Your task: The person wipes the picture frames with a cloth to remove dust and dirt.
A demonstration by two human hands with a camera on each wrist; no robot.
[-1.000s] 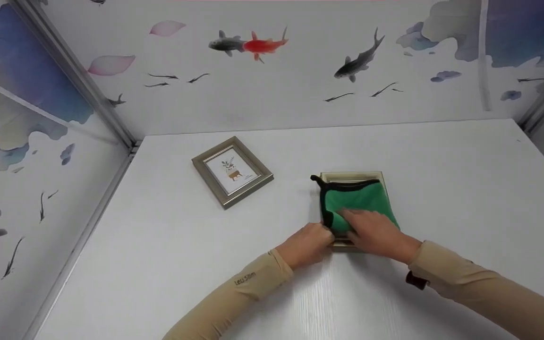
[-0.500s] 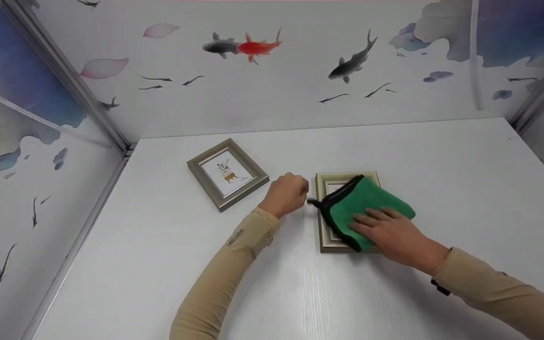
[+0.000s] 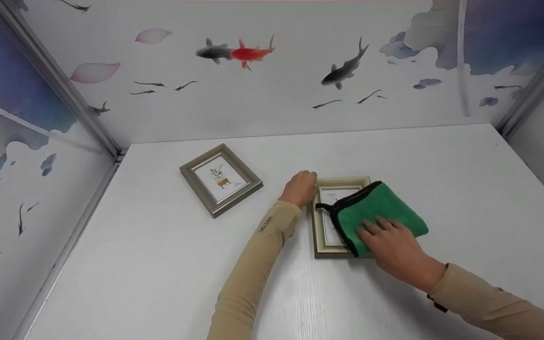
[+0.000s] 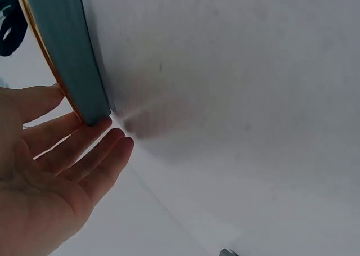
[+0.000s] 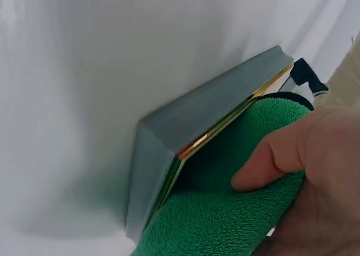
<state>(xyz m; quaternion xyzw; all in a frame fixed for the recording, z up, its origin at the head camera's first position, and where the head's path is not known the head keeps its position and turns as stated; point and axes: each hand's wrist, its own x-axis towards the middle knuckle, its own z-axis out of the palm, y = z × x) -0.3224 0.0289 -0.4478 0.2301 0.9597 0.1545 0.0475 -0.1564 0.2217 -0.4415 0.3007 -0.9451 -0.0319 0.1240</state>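
Note:
A gold-rimmed picture frame (image 3: pixel 318 231) lies on the table with a green cloth (image 3: pixel 397 208), edged in black, spread over its right part. At the frame's far left corner, my left hand (image 3: pixel 299 189) holds on; the left wrist view shows the thumb on one side of the frame's edge (image 4: pixel 64 48) and fingertips on the other. My right hand (image 3: pixel 395 248) has its fingers on top of the cloth, over the near right part of the frame. In the right wrist view the thumb presses into a fold of the cloth (image 5: pixel 208 225), whose folds hide the fingers.
A second picture frame (image 3: pixel 221 179), darker and turned at an angle, lies to the left with a plant drawing in it. The white table (image 3: pixel 158 274) meets a wall (image 3: pixel 253 104) printed with fish at the back.
My left hand has gone from the frame's near left corner to its far left corner. The cloth has turned and slid right under my right hand, uncovering the frame's left part.

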